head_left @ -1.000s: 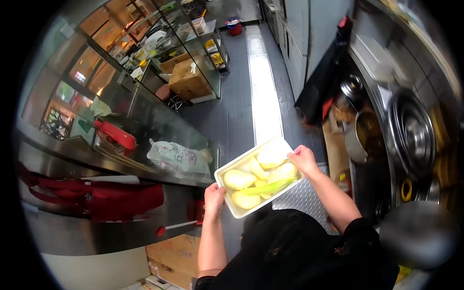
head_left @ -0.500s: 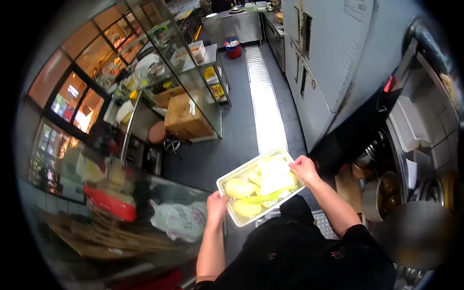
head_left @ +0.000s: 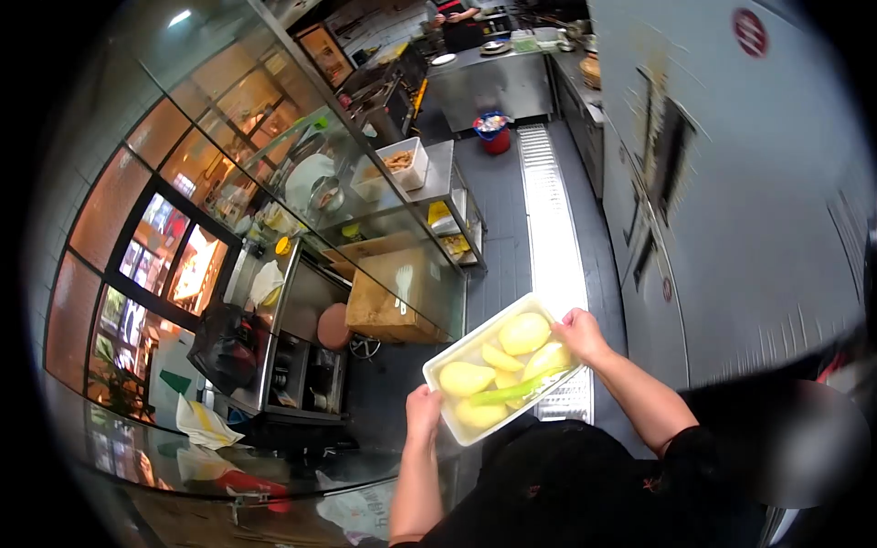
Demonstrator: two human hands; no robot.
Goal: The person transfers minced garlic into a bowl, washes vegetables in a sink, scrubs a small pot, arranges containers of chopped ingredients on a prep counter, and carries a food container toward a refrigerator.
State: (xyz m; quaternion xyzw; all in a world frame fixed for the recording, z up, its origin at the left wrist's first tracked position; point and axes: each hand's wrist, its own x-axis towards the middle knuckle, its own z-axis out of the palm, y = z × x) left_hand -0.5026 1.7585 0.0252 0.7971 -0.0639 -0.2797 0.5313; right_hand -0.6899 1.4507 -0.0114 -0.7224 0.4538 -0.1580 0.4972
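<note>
- One left hand point(head_left: 423, 413), one right hand point(head_left: 582, 336)
- One white tray point(head_left: 480, 340)
- Four large yellow potatoes point(head_left: 525, 333)
- One long green vegetable point(head_left: 512, 392)
- One red bucket point(head_left: 495, 142)
- One other person point(head_left: 460, 34)

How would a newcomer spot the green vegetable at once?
Follow the bright floor grate down to the pale tray held between the left hand and right hand. Among its pale yellow pieces, the green vegetable lies along the side nearest the black shirt. Only it is slender and green.

Near, smooth white rectangular plastic tray point(head_left: 480, 338); left, matt brown cardboard box point(head_left: 373, 306); right, scuffed tall grey metal cabinet point(head_left: 758, 256); far, glossy long silver metal floor grate point(head_left: 550, 224)
</note>
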